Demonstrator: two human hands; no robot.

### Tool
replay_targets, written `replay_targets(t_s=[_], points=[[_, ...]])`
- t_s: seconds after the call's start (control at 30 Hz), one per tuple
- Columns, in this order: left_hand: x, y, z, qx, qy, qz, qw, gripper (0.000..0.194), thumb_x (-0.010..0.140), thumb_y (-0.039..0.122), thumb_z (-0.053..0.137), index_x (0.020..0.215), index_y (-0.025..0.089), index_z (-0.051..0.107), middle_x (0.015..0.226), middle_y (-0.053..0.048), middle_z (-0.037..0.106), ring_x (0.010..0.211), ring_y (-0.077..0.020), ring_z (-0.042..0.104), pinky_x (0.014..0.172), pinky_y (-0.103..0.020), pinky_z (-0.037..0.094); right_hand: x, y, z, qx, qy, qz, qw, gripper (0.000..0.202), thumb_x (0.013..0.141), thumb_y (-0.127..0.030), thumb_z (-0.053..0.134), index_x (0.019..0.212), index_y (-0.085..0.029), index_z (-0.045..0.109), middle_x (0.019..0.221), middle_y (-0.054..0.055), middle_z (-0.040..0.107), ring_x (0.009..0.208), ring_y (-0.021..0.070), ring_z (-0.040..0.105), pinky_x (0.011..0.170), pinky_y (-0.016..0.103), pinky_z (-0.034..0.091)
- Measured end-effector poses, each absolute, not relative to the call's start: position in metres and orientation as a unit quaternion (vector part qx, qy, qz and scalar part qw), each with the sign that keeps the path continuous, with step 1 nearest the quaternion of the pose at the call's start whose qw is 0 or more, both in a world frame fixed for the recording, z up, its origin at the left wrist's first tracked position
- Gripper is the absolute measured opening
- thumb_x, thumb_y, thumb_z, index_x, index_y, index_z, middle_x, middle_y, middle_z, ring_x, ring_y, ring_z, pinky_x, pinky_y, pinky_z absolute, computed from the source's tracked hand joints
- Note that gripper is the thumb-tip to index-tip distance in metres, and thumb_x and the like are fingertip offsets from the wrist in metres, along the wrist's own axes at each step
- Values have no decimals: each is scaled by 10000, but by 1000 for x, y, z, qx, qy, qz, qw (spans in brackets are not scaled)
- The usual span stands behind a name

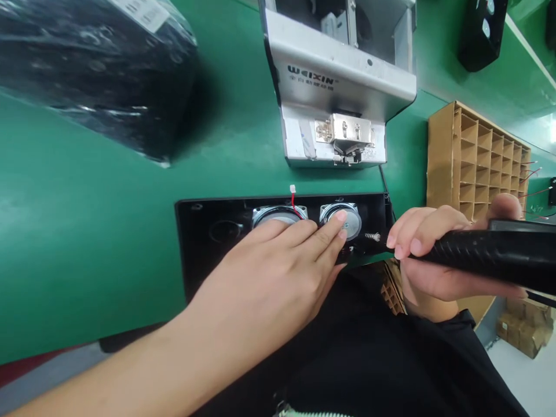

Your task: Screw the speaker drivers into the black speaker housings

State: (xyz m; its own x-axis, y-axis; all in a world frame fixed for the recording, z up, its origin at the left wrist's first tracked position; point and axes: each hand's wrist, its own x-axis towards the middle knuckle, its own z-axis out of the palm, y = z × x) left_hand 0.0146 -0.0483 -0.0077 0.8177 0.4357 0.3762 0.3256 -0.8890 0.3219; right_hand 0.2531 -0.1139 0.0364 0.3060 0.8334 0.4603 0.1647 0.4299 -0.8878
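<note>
A long black speaker housing (204, 249) lies on the green table in front of me. Set in it are a larger round speaker (278, 214) and a smaller one (354, 223). A red wire with a white plug (292, 189) rises from the larger speaker. My left hand (286, 266) lies flat across the housing, fingers stretched, with fingertips touching the smaller speaker; it covers part of both. My right hand (434, 255) is wrapped round a black electric screwdriver (486, 258). Its tip, with a small spring (372, 237), points left at the housing's right end.
Behind the housing stands a silver screw feeder (339, 87) marked WEIXIN. A plastic-wrapped black object (95, 81) sits at the left. On the right are a cardboard box with dividers (443, 156) and another black housing (482, 35). Cardboard boxes (523, 333) lie below right.
</note>
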Motion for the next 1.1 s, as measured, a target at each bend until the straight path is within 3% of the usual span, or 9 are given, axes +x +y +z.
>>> replay_targets(t_s=[0.1, 0.2, 0.27, 0.47, 0.57, 0.7, 0.8, 0.97, 1.1], points=[[13, -51, -6, 951, 205, 197, 120, 398, 1294, 186, 550, 1512, 35, 846, 1634, -209, 864, 1132, -318, 854, 919, -503, 619, 252, -111, 46, -542, -537, 272, 586, 654, 1079, -894, 779, 1649, -577, 723, 755, -68, 645, 524, 237, 664, 503, 425, 672], [11, -54, -2, 958, 203, 173, 101, 400, 1308, 162, 523, 1538, 41, 827, 1668, -203, 846, 1126, -293, 844, 933, -484, 601, 252, -103, 63, -602, -530, 334, 495, 864, 876, -784, 1064, 1632, -527, 734, 842, -30, 701, 684, 305, 784, 558, 486, 726], [11, -55, -1, 960, 204, 172, 81, 416, 1313, 156, 497, 1530, 39, 831, 1663, -206, 849, 1118, -286, 832, 926, -474, 584, 252, -97, 72, -605, -520, 355, 487, 867, 837, -714, 1118, 1599, -510, 757, 881, -15, 730, 759, 326, 825, 585, 496, 743], [12, -57, -2, 965, 199, 157, 72, 411, 1288, 150, 538, 1537, 49, 849, 1696, -204, 832, 1019, -258, 814, 865, -438, 590, 253, -96, 67, -601, -518, 370, 483, 859, 837, -705, 1124, 1588, -511, 754, 900, -11, 743, 801, 332, 842, 602, 494, 747], [10, -60, -7, 961, 206, 151, 109, 437, 1272, 184, 565, 1595, 76, 839, 1698, -205, 832, 994, -273, 822, 844, -455, 620, 254, -103, 47, -561, -552, 338, 516, 915, 856, -742, 1104, 1655, -559, 696, 858, -41, 717, 700, 292, 790, 575, 459, 721], [8, -65, -14, 953, 221, 123, 168, 517, 1275, 237, 509, 1691, 182, 812, 1777, -167, 785, 1013, -298, 847, 847, -489, 671, 255, -111, 31, -460, -548, 248, 653, 595, 1139, -859, 710, 1649, -554, 736, 716, -81, 657, 450, 200, 583, 454, 372, 607], [9, -65, -13, 949, 227, 132, 176, 521, 1270, 234, 510, 1687, 178, 817, 1763, -173, 795, 976, -307, 847, 822, -499, 666, 254, -114, 37, -494, -537, 255, 634, 568, 1218, -873, 482, 1579, -562, 791, 731, -75, 694, 442, 212, 620, 467, 394, 629], [13, -64, -6, 961, 218, 145, 92, 468, 1265, 175, 525, 1581, 106, 863, 1721, -185, 821, 906, -262, 810, 791, -456, 654, 255, -110, 37, -487, -540, 253, 638, 531, 1195, -848, 585, 1575, -543, 797, 749, -65, 746, 468, 212, 653, 497, 392, 651], [14, -63, -8, 959, 207, 178, 70, 430, 1218, 113, 576, 1514, 56, 882, 1683, -216, 837, 867, -254, 777, 758, -449, 634, 248, -103, 20, -455, -547, 186, 678, 604, 1082, -802, 838, 1610, -533, 722, 656, -134, 599, 342, 134, 403, 366, 288, 467]])
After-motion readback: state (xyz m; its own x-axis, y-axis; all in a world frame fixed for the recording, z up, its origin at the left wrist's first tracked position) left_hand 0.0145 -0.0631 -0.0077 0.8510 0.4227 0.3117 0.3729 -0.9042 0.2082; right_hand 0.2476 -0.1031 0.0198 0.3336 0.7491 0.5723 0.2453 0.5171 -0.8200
